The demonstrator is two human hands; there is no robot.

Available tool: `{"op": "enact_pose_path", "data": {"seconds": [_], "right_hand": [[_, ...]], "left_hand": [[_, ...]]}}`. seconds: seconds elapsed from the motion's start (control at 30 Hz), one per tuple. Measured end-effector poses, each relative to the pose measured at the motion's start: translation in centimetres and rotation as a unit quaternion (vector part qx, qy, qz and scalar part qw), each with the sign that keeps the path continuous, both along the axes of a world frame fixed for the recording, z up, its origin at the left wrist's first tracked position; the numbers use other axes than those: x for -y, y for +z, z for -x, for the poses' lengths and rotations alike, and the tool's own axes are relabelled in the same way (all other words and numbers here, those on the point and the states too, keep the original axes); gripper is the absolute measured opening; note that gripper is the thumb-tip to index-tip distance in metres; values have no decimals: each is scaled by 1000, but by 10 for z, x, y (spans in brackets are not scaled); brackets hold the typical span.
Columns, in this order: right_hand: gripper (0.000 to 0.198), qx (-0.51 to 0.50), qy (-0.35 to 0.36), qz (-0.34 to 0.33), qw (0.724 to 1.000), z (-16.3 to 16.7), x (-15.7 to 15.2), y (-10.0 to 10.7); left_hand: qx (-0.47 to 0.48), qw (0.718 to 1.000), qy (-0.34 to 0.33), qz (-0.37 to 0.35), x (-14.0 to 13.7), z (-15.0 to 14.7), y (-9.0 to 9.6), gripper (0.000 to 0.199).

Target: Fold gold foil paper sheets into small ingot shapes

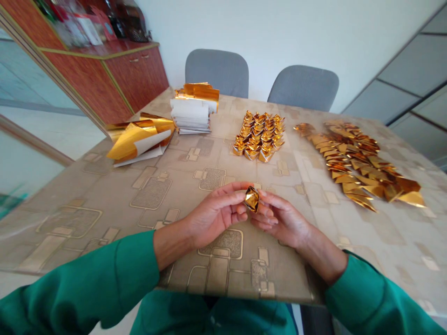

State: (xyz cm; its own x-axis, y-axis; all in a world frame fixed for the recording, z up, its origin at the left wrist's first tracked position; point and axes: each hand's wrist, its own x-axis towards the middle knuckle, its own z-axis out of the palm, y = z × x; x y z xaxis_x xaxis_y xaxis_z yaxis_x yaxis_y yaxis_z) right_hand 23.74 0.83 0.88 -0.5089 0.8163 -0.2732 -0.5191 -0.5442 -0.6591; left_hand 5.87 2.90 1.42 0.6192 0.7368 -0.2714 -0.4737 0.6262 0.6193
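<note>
A small folded gold foil paper ingot (252,199) is held up near the table's front edge, its hollow side facing me. My left hand (218,211) pinches its left end between thumb and fingers. At its right end my right hand (281,216) grips it the same way, fingers curled beneath. Beyond my hands, several finished gold paper ingots (260,135) stand in close rows. Off to the right lie overlapping rows of flat folded gold paper pieces (356,163).
A patterned cloth covers the table (150,190). At the back left are a stack of white-backed paper (191,116) and loose curled gold sheets (139,139). Two grey chairs (216,70) stand behind the table. A reddish wooden cabinet (136,74) is at the far left.
</note>
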Motion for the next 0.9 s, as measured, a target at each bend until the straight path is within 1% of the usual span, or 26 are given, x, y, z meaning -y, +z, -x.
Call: {"op": "enact_pose_path", "data": {"seconds": [0.2, 0.37, 0.47, 0.63, 0.77, 0.9], "right_hand": [[17, 30, -5, -53, 998, 0, 1, 3], [14, 51, 0, -61, 997, -1, 1, 7], [15, 86, -12, -71, 994, 0, 2, 9], [20, 163, -30, -102, 981, 0, 5, 9], [22, 204, -23, -141, 969, -1, 5, 8], [22, 227, -21, -171, 959, 0, 4, 10]], "left_hand": [[-1, 1000, 16, 2, 1, -1, -1, 25], [-6, 1000, 16, -10, 2, 0, 1, 28], [-11, 1000, 27, -12, 2, -2, 0, 28], [-19, 999, 47, -7, 3, -5, -4, 29], [-14, 999, 45, -11, 4, -5, -4, 29], [-6, 999, 33, -16, 5, -5, -4, 24]]}}
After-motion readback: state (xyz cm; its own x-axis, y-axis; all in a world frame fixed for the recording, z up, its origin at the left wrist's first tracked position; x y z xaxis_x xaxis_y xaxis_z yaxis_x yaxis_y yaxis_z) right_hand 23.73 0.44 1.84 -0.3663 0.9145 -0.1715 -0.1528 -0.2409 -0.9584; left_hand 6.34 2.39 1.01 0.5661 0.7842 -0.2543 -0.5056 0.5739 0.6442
